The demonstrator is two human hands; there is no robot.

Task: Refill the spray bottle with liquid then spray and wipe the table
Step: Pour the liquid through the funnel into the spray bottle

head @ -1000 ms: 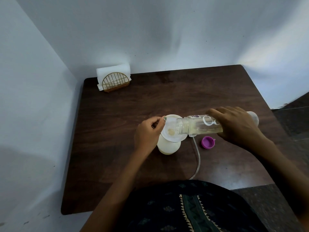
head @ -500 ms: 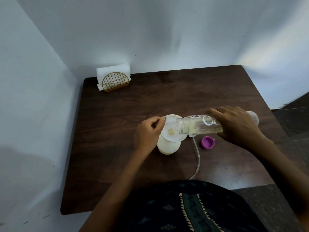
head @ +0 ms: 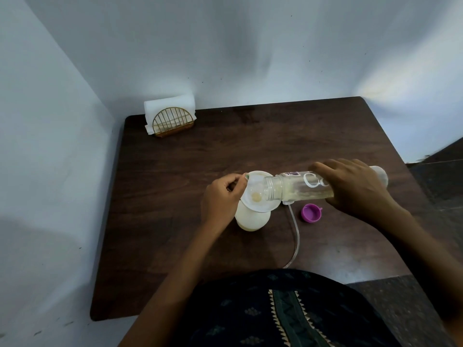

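Nothing has shifted visibly since the earlier frames: both hands hold the same pouring pose. From left to right: a gold wire napkin holder (head: 173, 122) with white napkins at the far left corner of the dark wood-grain table (head: 160, 196); the left hand (head: 221, 199), fingers pinched on the rim of a round white funnel (head: 255, 194) seated on the squat, cream spray bottle (head: 251, 219); a clear cylindrical refill bottle (head: 293, 187), tipped nearly horizontal, mouth over the funnel, clasped by the right hand (head: 355, 187); beneath it, a thin translucent tube (head: 370, 236) and a purple cap (head: 311, 213) lying open side up.
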